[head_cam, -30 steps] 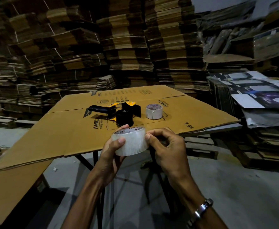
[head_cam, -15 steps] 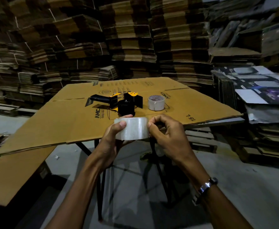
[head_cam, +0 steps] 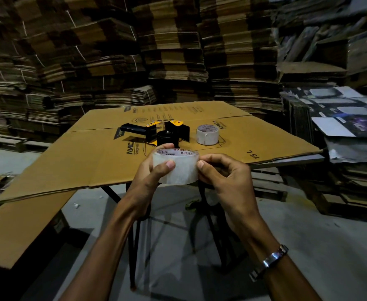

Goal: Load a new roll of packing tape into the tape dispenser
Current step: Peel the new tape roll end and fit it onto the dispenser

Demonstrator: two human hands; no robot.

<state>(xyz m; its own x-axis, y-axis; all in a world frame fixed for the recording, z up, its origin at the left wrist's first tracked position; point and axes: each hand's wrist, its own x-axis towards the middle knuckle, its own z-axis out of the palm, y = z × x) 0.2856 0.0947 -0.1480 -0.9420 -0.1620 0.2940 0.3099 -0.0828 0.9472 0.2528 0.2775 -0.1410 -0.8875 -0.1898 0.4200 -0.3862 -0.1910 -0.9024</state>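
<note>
Head view, sole view on record. Item: new roll of clear packing tape [head_cam: 175, 167], held in the air in front of the near edge of the counter [head_cam: 308, 158], clear of the flattened cardboard sheet [head_cam: 69, 161] covering it, printed core rim uppermost. Item: tape dispenser [head_cam: 159, 133], black and yellow, lying on the sheet well beyond the roll, handle pointing left, spindle bare. Item: second, thinner roll [head_cam: 207, 134], just right of the dispenser, apart from it, standing on its flat side. Risks, as judged: free end of clear film hard to find in dim light, leading to nail scoring and a split or slivered strip; roll mounted wrong way round, adhesive then facing away from the roller, caused by not checking unwind direction before seating; roll dropped to the concrete floor, held as it is over open air rather than over the counter; fingers near the serrated blade when threading, blade itself too small to make out here. Pose: left hand [head_cam: 151, 170] grip closed round the roll's left side, thumb across the front face, fingers behind. Right hand [head_cam: 223, 174] grip narrow, fingers curled, thumb tip against the roll's right edge, probably picking for the end. Forearms converging from below, metal watch band [head_cam: 269, 260] on the right wrist.
</note>
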